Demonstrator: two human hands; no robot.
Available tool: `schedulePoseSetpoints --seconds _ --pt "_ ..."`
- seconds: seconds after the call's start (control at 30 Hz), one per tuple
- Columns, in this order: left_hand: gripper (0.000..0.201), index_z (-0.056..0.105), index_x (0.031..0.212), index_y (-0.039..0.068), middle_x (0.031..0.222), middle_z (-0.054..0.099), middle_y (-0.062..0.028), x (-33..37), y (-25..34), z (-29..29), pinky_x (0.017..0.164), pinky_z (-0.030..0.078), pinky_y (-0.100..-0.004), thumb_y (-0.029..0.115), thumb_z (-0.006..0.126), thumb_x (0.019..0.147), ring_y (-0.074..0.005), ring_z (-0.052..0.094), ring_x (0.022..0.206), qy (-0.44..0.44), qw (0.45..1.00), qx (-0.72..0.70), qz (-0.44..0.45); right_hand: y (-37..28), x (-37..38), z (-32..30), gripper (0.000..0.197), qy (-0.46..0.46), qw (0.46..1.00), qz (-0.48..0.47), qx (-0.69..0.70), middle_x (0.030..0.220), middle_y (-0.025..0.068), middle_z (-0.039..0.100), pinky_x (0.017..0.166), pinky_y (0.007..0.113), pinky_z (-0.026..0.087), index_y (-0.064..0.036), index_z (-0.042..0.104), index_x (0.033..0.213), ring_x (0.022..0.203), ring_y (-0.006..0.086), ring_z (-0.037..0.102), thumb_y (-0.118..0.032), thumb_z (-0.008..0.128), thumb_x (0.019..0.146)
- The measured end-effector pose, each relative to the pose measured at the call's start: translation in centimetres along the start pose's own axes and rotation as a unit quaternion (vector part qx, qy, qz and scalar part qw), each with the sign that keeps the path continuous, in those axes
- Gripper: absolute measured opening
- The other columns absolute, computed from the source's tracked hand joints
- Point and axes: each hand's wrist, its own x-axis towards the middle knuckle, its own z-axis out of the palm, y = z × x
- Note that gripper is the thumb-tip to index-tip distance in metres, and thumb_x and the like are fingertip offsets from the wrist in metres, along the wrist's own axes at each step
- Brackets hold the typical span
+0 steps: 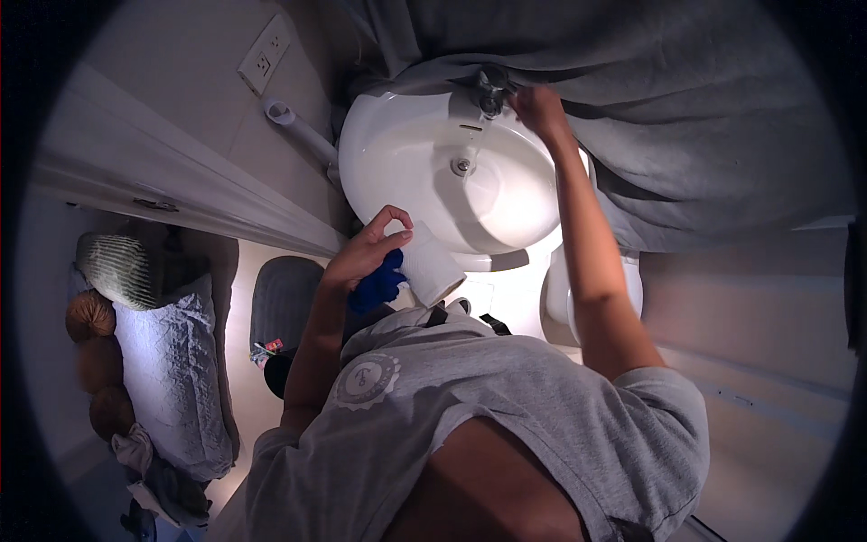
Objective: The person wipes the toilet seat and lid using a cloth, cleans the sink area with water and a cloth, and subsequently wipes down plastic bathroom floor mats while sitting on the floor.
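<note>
At the far side of the white washbasin (pixel 366 135), my right hand (pixel 540 110) is closed at the metal faucet (pixel 490 90), its fingertips partly hidden. A thin stream of water seems to run from the spout to the drain (pixel 462 166). My left hand (pixel 366 255) is near the basin's front rim, thumb and forefinger bent against the upper end of a white paper roll (pixel 432 264). The roll is tilted, its open core end toward my body. Bunched blue cloth (pixel 379 284) shows beneath the left hand; whether the hidden fingers hold it too, I cannot tell.
Grey curtain-like fabric (pixel 686 99) hangs behind and right of the basin. Right of my body is a white toilet-like fixture (pixel 558 294). A wall outlet (pixel 265 56) and white pipe (pixel 302 135) are at left, beyond a door edge (pixel 208 172). A bed-like cushion (pixel 172 370) lies lower left.
</note>
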Motion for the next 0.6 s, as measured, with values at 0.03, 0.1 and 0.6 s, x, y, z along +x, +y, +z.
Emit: schedulePoseSetpoints --seconds 0.03,0.1,0.6 --pt "0.011 0.043 0.094 0.012 0.071 0.041 0.0058 0.0 0.0 0.0 0.056 0.031 -0.0156 0.018 0.05 0.088 -0.0006 0.038 0.063 0.006 1.0 0.001 -0.006 0.1 -1.8 1.0 0.017 -0.063 0.988 0.075 0.122 0.076 0.0194 0.062 0.063 0.033 0.05 0.0022 0.063 0.08 0.07 0.0228 0.064 -0.013 0.062 0.072" --pt "0.012 0.043 0.095 0.012 0.073 0.043 0.0046 -0.5 -0.1 0.0 0.058 0.033 -0.0166 0.018 0.051 0.087 -0.0021 0.04 0.065 0.008 1.0 -0.016 -0.015 -0.4 -5.8 4.5 0.017 -0.136 0.914 0.146 0.353 0.077 0.0137 0.063 0.058 0.03 0.05 0.001 0.063 0.087 0.067 0.0185 0.063 -0.006 0.06 0.072" --pt "0.018 0.048 0.098 0.012 0.095 0.048 -0.0014 -7.5 -5.9 -3.8 0.082 0.033 -0.026 0.019 0.053 0.083 -0.0121 0.042 0.091 0.223 0.97 0.085 -0.044 -12.5 5.4 22.9 0.013 0.077 0.982 0.042 0.17 0.087 0.0141 0.058 0.076 0.036 0.046 -0.0067 0.065 0.08 0.091 0.0314 0.054 -0.004 0.06 0.068"
